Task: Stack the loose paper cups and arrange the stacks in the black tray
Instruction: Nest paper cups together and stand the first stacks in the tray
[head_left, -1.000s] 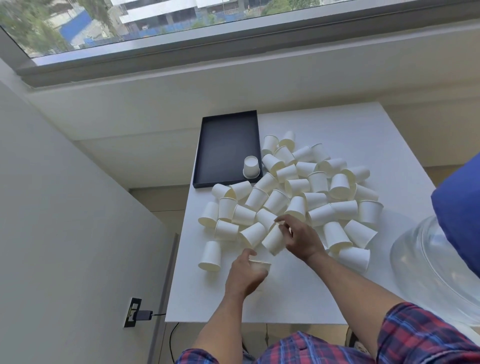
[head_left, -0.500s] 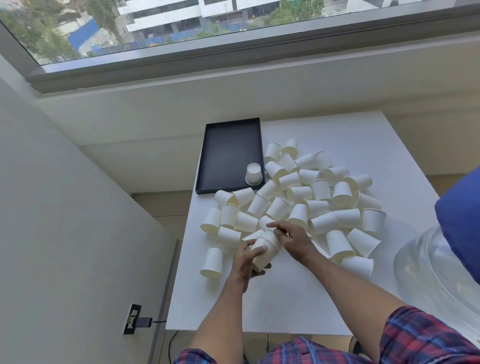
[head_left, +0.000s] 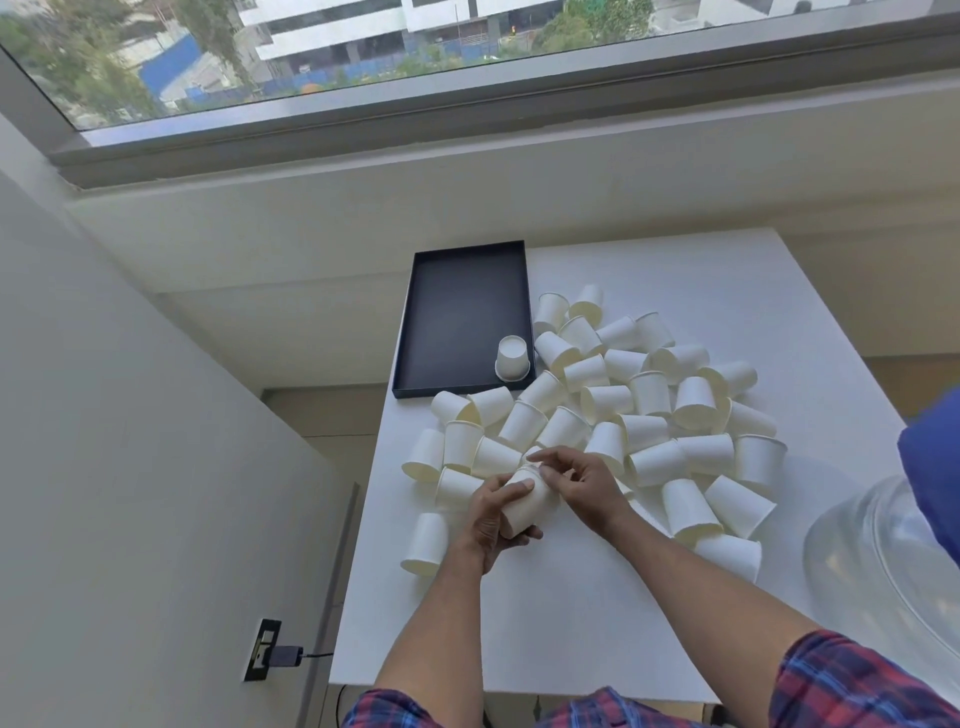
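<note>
Several loose white paper cups (head_left: 644, 395) lie in a heap on the white table (head_left: 571, 623). My left hand (head_left: 491, 519) grips a short stack of cups (head_left: 527, 501) lying on its side, just above the table at the heap's near edge. My right hand (head_left: 582, 480) touches the stack's far end with curled fingers, thumb and fingers on the top cup. The black tray (head_left: 457, 312) sits at the table's far left corner. One cup (head_left: 511, 358) stands upside down in its near right corner.
A single cup (head_left: 427, 543) lies by the table's left edge. A clear glass dome (head_left: 883, 551) and a blue object (head_left: 935, 467) are at the right. A wall socket with a plug (head_left: 272, 652) is low on the left wall. A window runs along the far side.
My left hand picked up a cup from the table. My right hand took a cup from the heap and brought it onto the one in my left hand, forming a stack.
</note>
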